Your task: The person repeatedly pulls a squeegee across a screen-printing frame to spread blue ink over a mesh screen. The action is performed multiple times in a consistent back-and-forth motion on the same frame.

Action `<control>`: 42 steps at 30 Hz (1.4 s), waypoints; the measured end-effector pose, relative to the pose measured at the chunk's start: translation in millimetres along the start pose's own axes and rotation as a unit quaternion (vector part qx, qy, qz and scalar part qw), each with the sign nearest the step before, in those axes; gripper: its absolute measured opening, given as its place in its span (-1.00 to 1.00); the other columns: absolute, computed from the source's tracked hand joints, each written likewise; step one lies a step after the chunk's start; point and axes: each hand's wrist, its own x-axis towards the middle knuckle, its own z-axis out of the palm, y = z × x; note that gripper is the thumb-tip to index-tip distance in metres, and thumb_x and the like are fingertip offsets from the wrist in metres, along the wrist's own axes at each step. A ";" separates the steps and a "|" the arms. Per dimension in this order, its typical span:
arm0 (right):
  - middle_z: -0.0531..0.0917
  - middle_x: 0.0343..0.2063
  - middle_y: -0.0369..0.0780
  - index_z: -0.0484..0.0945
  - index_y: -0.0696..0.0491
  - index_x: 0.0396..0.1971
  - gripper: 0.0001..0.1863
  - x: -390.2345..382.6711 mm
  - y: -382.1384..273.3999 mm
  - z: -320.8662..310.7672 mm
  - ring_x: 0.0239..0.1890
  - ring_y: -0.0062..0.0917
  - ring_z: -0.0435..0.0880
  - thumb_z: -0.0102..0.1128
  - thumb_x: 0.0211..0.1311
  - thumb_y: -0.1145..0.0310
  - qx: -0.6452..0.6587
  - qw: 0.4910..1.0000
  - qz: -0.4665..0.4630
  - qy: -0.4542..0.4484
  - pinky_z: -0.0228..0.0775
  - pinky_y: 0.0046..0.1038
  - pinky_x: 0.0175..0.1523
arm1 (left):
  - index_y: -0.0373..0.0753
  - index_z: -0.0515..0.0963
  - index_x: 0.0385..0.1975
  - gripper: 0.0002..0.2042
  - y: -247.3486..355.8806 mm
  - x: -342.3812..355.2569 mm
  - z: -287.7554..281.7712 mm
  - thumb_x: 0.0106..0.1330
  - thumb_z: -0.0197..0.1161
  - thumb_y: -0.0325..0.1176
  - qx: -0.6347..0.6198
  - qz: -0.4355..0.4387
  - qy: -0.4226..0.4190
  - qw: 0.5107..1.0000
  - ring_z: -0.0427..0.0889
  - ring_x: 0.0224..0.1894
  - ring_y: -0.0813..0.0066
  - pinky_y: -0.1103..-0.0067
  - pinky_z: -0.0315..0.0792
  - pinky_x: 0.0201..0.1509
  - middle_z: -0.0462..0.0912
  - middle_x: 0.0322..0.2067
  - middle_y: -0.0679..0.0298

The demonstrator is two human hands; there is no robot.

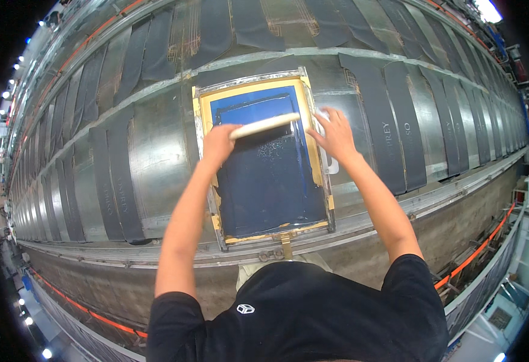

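In front of me lies a screen printing frame (332, 208) with yellow tape along its inner edges. Its mesh is blue at the far end and coated in dark ink over the rest, with a speckled patch near the middle. A pale squeegee (264, 125) lies slantwise across the far part of the mesh, right end farther away. My left hand (218, 143) is closed around its left end. My right hand (337, 133) is over the frame's right side, just past the squeegee's other end, thumb and fingers apart; contact with the frame is unclear.
A long metal printing table (162, 145) carries rows of dark fabric panels (391, 123) on both sides and beyond the frame. A metal rail (421, 208) runs along its near edge. An orange strip (476, 247) lies beyond the rail at right.
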 end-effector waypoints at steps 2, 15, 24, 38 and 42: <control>0.60 0.04 -0.12 0.62 -0.02 0.08 -0.44 59.3 -18.1 -2.3 0.16 -0.17 0.52 0.45 0.07 0.08 0.059 0.997 -0.053 -0.008 0.41 -0.21 0.19 | 0.12 0.71 -0.03 -0.60 -5.7 41.7 -19.6 0.11 0.33 -0.44 0.041 -0.023 -0.094 0.994 0.71 -0.11 0.12 0.31 0.58 -0.01 0.75 -0.16 0.22; 0.66 -0.12 -0.14 0.70 0.10 -0.17 -0.63 -70.9 -66.7 38.7 0.00 -0.21 0.58 0.27 -0.10 0.60 0.119 0.980 0.023 -0.156 0.47 -0.27 0.15 | 0.01 0.74 -0.12 -0.61 16.1 -109.2 28.1 0.08 0.25 -0.57 0.050 0.013 -0.026 0.998 0.69 -0.06 0.25 0.33 0.55 -0.01 0.75 -0.10 0.29; 0.61 -0.26 -0.17 0.63 0.14 -0.34 -0.73 -183.0 -103.6 7.6 -0.11 -0.27 0.56 0.27 -0.19 0.55 0.150 0.976 -0.011 -0.155 0.48 -0.31 0.03 | -0.08 0.70 -0.07 -0.45 46.2 -228.5 33.4 -0.17 0.28 -0.69 -0.013 0.048 -0.035 0.998 0.66 0.04 0.24 0.35 0.51 0.15 0.73 -0.03 0.28; 0.74 -0.25 -0.07 0.76 0.01 -0.25 -0.68 142.7 -0.5 103.0 -0.11 -0.18 0.72 0.52 -0.09 0.29 0.059 0.978 0.110 -0.170 0.57 -0.23 0.04 | -0.04 0.73 -0.08 -0.68 -34.1 112.5 -18.8 0.11 0.42 -0.34 0.078 -0.018 -0.076 0.994 0.74 -0.18 0.09 0.30 0.55 -0.03 0.74 -0.29 0.03; 0.73 -0.29 -0.10 0.77 -0.03 -0.29 -0.72 86.9 -11.6 107.3 -0.11 -0.17 0.69 0.50 -0.11 0.34 0.086 0.976 0.126 -0.155 0.57 -0.22 0.01 | 0.00 0.72 -0.06 -0.66 -34.6 70.6 4.4 0.11 0.37 -0.39 0.116 -0.026 -0.061 0.991 0.71 -0.12 0.05 0.30 0.55 0.03 0.74 -0.20 0.10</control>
